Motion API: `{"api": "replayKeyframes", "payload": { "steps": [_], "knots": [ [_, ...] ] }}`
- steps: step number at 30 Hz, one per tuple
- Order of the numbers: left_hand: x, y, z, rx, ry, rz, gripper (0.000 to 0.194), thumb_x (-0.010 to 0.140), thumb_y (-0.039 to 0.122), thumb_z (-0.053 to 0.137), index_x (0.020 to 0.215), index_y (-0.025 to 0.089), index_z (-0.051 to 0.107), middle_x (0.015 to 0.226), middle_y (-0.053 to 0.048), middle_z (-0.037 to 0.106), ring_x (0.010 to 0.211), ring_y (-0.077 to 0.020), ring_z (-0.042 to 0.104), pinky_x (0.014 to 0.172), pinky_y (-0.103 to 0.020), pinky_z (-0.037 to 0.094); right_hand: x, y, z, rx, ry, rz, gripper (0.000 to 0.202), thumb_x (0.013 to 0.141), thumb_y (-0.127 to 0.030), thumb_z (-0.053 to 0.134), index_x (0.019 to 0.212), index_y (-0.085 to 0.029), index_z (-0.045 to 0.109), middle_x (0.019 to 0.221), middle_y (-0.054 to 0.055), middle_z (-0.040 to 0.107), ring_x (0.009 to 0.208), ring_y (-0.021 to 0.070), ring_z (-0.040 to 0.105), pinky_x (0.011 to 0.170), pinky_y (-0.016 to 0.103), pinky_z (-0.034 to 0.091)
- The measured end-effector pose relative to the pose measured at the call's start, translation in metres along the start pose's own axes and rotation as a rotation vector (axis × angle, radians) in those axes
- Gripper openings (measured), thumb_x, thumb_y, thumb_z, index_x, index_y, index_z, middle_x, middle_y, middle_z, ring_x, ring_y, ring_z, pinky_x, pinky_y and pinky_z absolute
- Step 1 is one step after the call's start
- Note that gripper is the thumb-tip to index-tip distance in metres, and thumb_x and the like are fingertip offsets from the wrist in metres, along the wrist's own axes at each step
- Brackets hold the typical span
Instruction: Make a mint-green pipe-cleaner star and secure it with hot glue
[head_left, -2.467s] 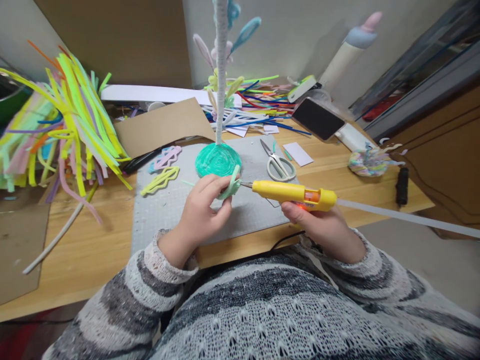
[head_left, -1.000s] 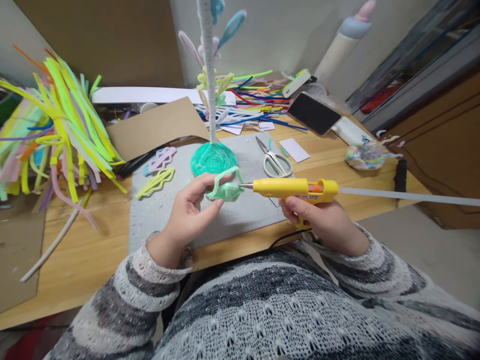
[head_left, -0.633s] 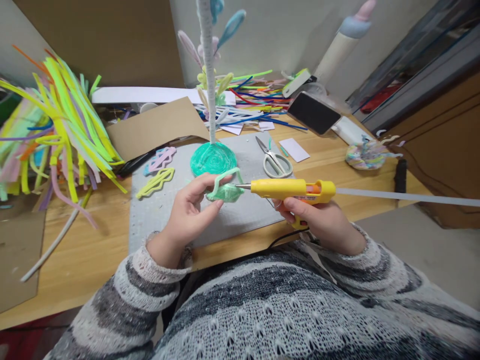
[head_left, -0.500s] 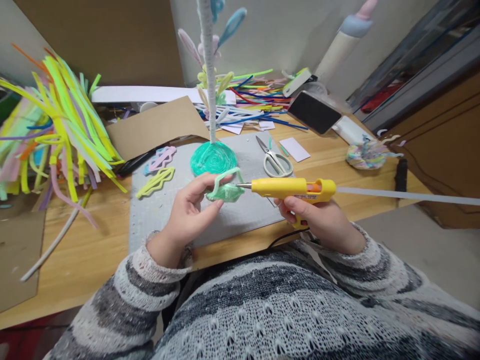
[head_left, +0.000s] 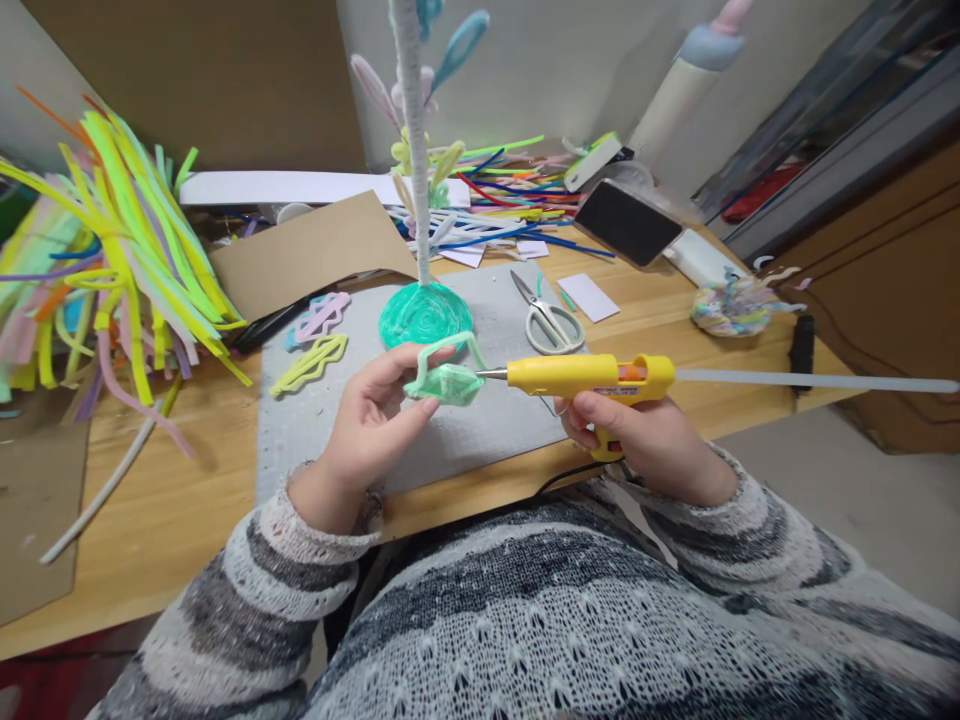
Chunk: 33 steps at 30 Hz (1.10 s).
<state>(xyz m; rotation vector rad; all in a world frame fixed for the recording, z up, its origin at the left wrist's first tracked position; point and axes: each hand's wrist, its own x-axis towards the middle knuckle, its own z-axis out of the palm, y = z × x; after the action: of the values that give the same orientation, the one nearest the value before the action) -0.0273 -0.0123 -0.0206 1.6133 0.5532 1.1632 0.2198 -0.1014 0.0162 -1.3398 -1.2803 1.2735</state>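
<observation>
My left hand point(head_left: 375, 420) pinches a small mint-green pipe-cleaner basket point(head_left: 450, 384) with a raised handle, over the front of the grey cutting mat point(head_left: 442, 450). In my right hand point(head_left: 637, 435) is a yellow glue gun point(head_left: 562, 375), its metal tip at the right end of the basket. A long white glue stick point(head_left: 810, 379) sticks out of the gun's back. Just behind the basket stands a white wrapped stem point(head_left: 415, 150) on a round green base point(head_left: 425, 318), with pastel loops beside it.
Scissors point(head_left: 551, 325) and yellow point(head_left: 311, 364) and pink-blue zigzag pieces point(head_left: 322, 318) lie on the mat. Left is a large bundle of colourful strips point(head_left: 127, 260). Behind are cardboard point(head_left: 315, 250), loose pipe cleaners point(head_left: 495, 225) and a phone point(head_left: 628, 222). A pastel ring point(head_left: 731, 307) is at right.
The glue gun has shifted slightly right with my right hand. My left hand and the basket have moved slightly left, and the whole view has shifted a little.
</observation>
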Motion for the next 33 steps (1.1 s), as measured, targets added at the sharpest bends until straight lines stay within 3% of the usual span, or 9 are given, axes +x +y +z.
{"api": "replayKeyframes", "payload": {
  "steps": [9, 16, 33],
  "knots": [
    [0.005, 0.007, 0.004, -0.269, 0.089, -0.116, 0.035, 0.072, 0.022, 0.079, 0.106, 0.026, 0.073, 0.11, -0.005, 0.074, 0.1, -0.0206, 0.069, 0.086, -0.033, 0.057, -0.001, 0.002, 0.0, 0.103, 0.011, -0.012, 0.035, 0.082, -0.051, 0.067, 0.069, -0.02, 0.06, 0.054, -0.004, 0.049, 0.047, 0.0087, 0.044, 0.047, 0.027, 0.035],
    [0.009, 0.012, 0.003, -0.454, 0.11, -0.245, 0.035, 0.066, 0.023, 0.081, 0.101, 0.025, 0.076, 0.101, -0.001, 0.075, 0.089, -0.0161, 0.067, 0.082, -0.028, 0.055, 0.001, 0.003, 0.006, 0.269, 0.043, -0.078, 0.029, 0.081, -0.048, 0.07, 0.085, -0.019, 0.069, 0.08, 0.003, 0.066, 0.056, 0.0095, 0.051, 0.044, 0.024, 0.036],
    [0.011, 0.018, 0.004, -0.625, 0.118, -0.336, 0.035, 0.063, 0.017, 0.076, 0.098, 0.022, 0.077, 0.09, 0.0, 0.074, 0.083, -0.0128, 0.066, 0.08, -0.023, 0.054, 0.003, 0.004, 0.013, 0.282, -0.041, -0.056, 0.033, 0.082, -0.051, 0.068, 0.075, -0.019, 0.063, 0.058, -0.002, 0.051, 0.048, 0.0083, 0.045, 0.042, 0.025, 0.032]
  ]
}}
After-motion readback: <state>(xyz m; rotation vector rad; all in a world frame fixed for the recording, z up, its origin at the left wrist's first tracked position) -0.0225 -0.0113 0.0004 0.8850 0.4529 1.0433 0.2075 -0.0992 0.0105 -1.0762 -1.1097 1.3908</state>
